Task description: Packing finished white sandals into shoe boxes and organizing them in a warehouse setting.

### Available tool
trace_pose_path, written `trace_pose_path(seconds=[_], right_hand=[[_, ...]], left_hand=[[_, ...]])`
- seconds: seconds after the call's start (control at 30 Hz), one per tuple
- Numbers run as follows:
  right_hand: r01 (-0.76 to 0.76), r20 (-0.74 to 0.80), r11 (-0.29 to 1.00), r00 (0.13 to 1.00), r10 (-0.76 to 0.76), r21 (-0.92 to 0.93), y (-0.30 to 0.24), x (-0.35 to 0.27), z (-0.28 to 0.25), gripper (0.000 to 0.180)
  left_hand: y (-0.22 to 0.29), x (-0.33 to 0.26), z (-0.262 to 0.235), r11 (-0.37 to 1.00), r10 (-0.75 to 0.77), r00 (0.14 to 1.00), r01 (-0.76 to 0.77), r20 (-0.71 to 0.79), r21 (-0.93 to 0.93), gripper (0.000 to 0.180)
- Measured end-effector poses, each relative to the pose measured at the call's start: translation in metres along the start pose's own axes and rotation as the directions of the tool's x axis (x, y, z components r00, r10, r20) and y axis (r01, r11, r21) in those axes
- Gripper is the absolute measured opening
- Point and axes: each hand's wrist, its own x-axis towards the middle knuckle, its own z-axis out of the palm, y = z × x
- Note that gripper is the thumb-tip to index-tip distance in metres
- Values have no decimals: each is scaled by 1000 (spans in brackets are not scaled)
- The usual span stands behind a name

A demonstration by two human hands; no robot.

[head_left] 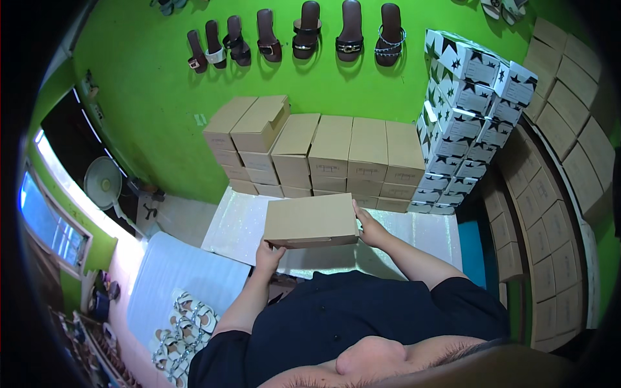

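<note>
A closed brown cardboard shoebox [312,218] is held level in front of my chest, above a glittery white table [414,234]. My left hand [269,255] grips its near left corner, with the thumb against the near side and the other fingers partly hidden. Around its right end my right hand [367,226] is closed, fingers along the short side. Beyond the box, several similar brown shoeboxes [331,145] stand stacked along the back of the table.
White boxes with black stars [453,123] form a tall stack at the back right. Brown boxes [550,213] fill shelves on the right. White sandals [184,330] lie on a pale blue surface [187,265] at left. A fan [103,183] stands farther left; sandals [350,32] hang on the green wall.
</note>
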Motion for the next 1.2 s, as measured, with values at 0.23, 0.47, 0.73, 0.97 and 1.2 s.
trace_pose_path(seconds=[0.23,0.47,0.73,0.97,1.2], right_hand=[[-358,272,902,917,291,241,55,-37,53,107],[-384,365,913,877,312,141,81,-54,73,89],[-180,140,982,972,187,-56,85,-55,62,67],[-227,-95,973,970,222,-43,91,-24,59,24],[-587,-7,752,787,617,300,86,16,64,28]], left_hand=[[-23,-36,13,925,-189,938,71,291,373,71],[-72,-53,15,966,-150,895,41,420,257,84],[-46,-47,15,931,-276,884,148,378,334,78],[-33,-45,20,889,-251,907,78,337,452,76],[-45,-43,18,870,-203,898,-18,391,493,76]])
